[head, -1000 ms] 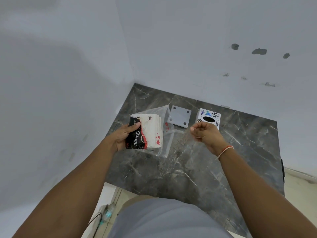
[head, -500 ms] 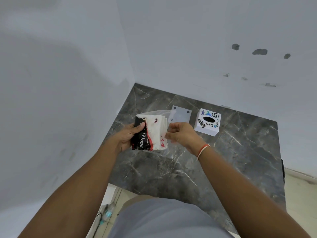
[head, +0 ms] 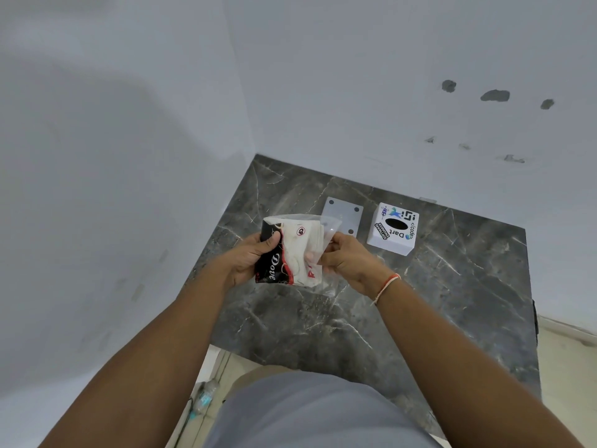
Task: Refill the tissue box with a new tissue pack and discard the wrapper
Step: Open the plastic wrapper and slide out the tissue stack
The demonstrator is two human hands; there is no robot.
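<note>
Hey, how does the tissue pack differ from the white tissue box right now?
The tissue pack is soft, crinkled and held off the table by the left hand and right hand; the tissue box is rigid, cube-shaped and sits on the table, untouched. Both carry printed lettering.

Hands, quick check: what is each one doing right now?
Left hand: grips the tissue pack at its black end.
Right hand: pinches the clear wrapper at the pack's open end.
</note>
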